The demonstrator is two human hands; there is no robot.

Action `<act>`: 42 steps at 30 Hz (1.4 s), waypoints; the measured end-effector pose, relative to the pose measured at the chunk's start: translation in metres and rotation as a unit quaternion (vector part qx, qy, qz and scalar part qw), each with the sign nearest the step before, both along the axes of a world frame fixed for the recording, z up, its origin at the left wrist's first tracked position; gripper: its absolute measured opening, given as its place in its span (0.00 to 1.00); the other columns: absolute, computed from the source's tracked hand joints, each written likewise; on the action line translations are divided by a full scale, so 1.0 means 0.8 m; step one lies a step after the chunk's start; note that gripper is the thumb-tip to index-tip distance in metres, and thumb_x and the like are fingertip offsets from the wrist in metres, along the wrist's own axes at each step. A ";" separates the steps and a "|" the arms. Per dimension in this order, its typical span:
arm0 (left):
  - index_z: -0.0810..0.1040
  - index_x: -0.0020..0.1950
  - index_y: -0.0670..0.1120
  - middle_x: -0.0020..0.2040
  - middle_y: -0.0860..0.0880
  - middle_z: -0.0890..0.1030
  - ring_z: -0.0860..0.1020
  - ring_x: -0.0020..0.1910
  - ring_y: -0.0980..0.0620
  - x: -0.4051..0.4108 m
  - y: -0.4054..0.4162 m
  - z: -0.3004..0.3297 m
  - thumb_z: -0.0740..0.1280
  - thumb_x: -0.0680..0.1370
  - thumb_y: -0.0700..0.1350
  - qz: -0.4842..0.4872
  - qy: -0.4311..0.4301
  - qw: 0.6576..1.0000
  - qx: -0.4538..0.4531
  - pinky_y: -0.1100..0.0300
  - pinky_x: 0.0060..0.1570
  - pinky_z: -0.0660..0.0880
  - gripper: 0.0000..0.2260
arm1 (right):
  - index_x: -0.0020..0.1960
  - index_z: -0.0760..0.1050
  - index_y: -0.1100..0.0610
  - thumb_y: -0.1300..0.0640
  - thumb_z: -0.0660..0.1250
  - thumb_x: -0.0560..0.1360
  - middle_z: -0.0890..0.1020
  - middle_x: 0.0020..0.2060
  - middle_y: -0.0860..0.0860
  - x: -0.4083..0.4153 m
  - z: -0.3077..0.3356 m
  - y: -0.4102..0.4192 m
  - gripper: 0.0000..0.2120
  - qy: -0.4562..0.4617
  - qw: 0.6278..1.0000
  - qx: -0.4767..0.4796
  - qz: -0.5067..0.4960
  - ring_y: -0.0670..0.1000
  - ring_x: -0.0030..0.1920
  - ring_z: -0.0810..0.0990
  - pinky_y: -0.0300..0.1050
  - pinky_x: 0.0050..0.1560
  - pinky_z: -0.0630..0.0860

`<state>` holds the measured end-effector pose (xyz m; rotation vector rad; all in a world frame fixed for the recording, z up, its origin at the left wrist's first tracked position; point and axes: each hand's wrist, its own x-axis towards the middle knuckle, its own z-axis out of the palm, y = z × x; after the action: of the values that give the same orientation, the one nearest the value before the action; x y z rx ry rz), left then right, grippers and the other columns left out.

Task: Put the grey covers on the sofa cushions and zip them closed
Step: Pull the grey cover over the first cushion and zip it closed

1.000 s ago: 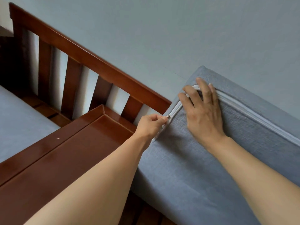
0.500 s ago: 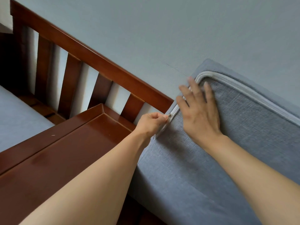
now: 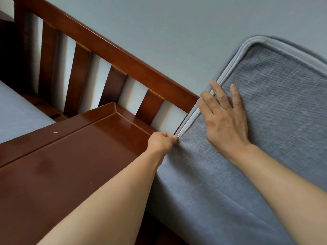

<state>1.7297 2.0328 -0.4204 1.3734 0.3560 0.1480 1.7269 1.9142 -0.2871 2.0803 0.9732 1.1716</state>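
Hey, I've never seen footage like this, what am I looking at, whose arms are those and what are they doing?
There is no machine here: a person wears a camera on the head, so you look down along their own arms. The left hand pinches the small metal zipper pull at the cushion's edge. The right hand lies flat, fingers straight, pressing the grey cover beside the pale zipper. The cushion sits against a brown wooden sofa frame.

Zip pull point(image 3: 177, 136) mostly hidden in left grip point(image 3: 161, 141); cushion point(image 3: 265, 138) cut off right.
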 end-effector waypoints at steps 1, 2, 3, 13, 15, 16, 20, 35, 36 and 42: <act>0.76 0.33 0.46 0.34 0.50 0.77 0.73 0.33 0.56 -0.001 0.001 0.003 0.68 0.76 0.46 -0.007 0.008 1.000 -0.007 0.67 0.24 0.67 0.12 | 0.59 0.75 0.63 0.62 0.50 0.73 0.77 0.60 0.57 0.001 0.001 -0.001 0.20 0.005 1.000 0.002 0.000 0.59 0.70 0.66 0.58 0.71 0.48; 0.77 0.33 0.47 0.36 0.50 0.78 0.75 0.36 0.55 -0.002 0.003 0.005 0.68 0.76 0.46 -0.019 0.015 1.000 -0.016 0.66 0.26 0.68 0.12 | 0.59 0.75 0.63 0.62 0.50 0.73 0.77 0.60 0.57 0.001 0.003 -0.002 0.20 0.010 1.000 0.003 -0.001 0.59 0.70 0.66 0.58 0.71 0.48; 0.78 0.34 0.48 0.38 0.51 0.79 0.76 0.39 0.55 -0.005 0.005 0.007 0.68 0.76 0.46 -0.029 0.025 0.999 -0.019 0.67 0.26 0.68 0.11 | 0.59 0.75 0.63 0.62 0.50 0.73 0.77 0.60 0.57 0.001 0.005 -0.003 0.21 0.013 1.000 0.002 -0.002 0.59 0.70 0.66 0.58 0.71 0.48; 0.71 0.68 0.49 0.55 0.51 0.74 0.78 0.48 0.53 -0.032 0.002 0.106 0.55 0.81 0.38 -0.105 0.056 0.992 -0.032 0.48 0.60 0.71 0.17 | 0.61 0.76 0.60 0.60 0.48 0.73 0.74 0.66 0.55 -0.021 0.054 -0.011 0.24 0.091 0.995 -0.038 -0.012 0.55 0.70 0.68 0.56 0.70 0.61; 0.74 0.65 0.46 0.54 0.49 0.77 0.78 0.48 0.52 -0.037 -0.001 0.140 0.55 0.80 0.38 -0.072 0.041 0.997 0.010 0.51 0.57 0.75 0.16 | 0.61 0.76 0.60 0.62 0.47 0.72 0.74 0.66 0.56 -0.031 0.074 -0.013 0.25 0.107 0.994 0.001 0.005 0.56 0.69 0.69 0.57 0.68 0.63; 0.76 0.64 0.45 0.56 0.47 0.79 0.78 0.52 0.49 -0.040 -0.002 0.156 0.56 0.80 0.38 -0.054 0.032 0.998 0.027 0.50 0.58 0.75 0.16 | 0.61 0.77 0.61 0.62 0.47 0.72 0.75 0.65 0.56 -0.037 0.084 -0.013 0.25 0.112 0.993 0.028 0.016 0.56 0.68 0.70 0.58 0.67 0.64; 0.80 0.56 0.49 0.52 0.50 0.82 0.78 0.55 0.50 -0.057 -0.013 0.227 0.56 0.80 0.43 0.032 -0.019 0.997 0.061 0.48 0.59 0.73 0.14 | 0.60 0.76 0.61 0.65 0.53 0.71 0.77 0.61 0.59 -0.058 0.125 -0.023 0.21 0.123 0.977 0.172 0.023 0.60 0.63 0.72 0.55 0.61 0.67; 0.63 0.68 0.55 0.65 0.49 0.64 0.62 0.62 0.45 -0.034 -0.193 0.368 0.73 0.66 0.51 -0.119 -0.225 0.642 0.723 0.53 0.58 0.60 0.33 | 0.74 0.58 0.53 0.40 0.69 0.68 0.61 0.72 0.58 -0.075 0.201 -0.253 0.40 0.262 0.860 0.293 -0.325 0.59 0.72 0.60 0.58 0.71 0.55; 0.64 0.66 0.55 0.62 0.49 0.65 0.62 0.59 0.46 -0.033 -0.204 0.368 0.74 0.65 0.50 -0.106 -0.215 0.642 0.728 0.54 0.55 0.61 0.33 | 0.75 0.57 0.52 0.41 0.69 0.69 0.60 0.73 0.58 -0.077 0.198 -0.264 0.40 0.264 0.863 0.292 -0.315 0.59 0.73 0.59 0.57 0.71 0.55; 0.68 0.61 0.54 0.56 0.50 0.69 0.65 0.55 0.46 -0.051 -0.220 0.364 0.79 0.58 0.56 -0.066 -0.194 0.652 0.730 0.53 0.52 0.64 0.36 | 0.74 0.60 0.53 0.48 0.72 0.68 0.63 0.72 0.59 -0.098 0.186 -0.282 0.38 0.276 0.871 0.323 -0.247 0.60 0.72 0.60 0.56 0.70 0.57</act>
<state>1.6888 1.8567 -0.1293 2.8918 -0.3952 0.7110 1.6483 1.6885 -0.1383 3.0625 0.1885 0.6745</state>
